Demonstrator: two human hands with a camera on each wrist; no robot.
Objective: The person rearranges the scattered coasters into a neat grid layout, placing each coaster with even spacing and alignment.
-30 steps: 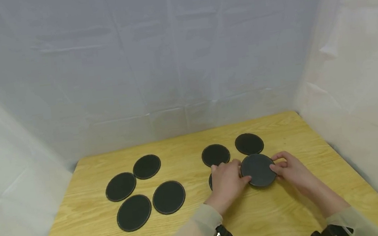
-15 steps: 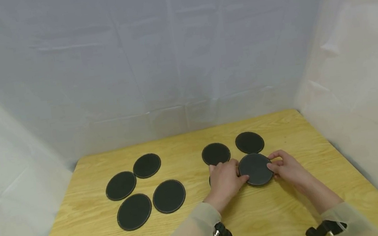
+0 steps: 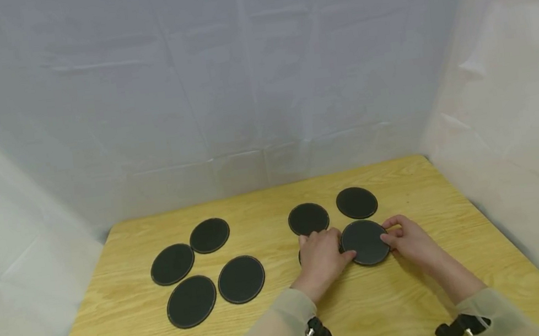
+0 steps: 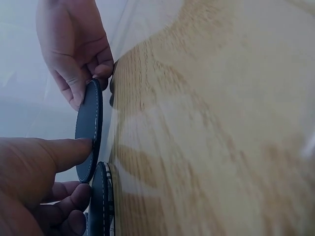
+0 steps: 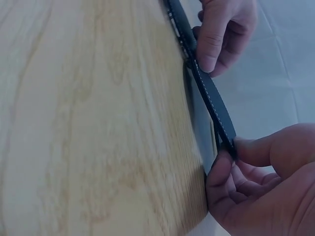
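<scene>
Fingertips of both hands pinch opposite edges of one round black coaster (image 3: 365,242), held just above the wooden table (image 3: 395,309). The left hand (image 3: 321,258) grips its left edge, thumb on top; the right hand (image 3: 410,240) grips its right edge. Under the left fingers lies another coaster (image 4: 100,201), mostly hidden. Just beyond the fingers lie two more coasters (image 3: 308,218). Well to the left of the hands lies a group of four coasters (image 3: 240,280).
</scene>
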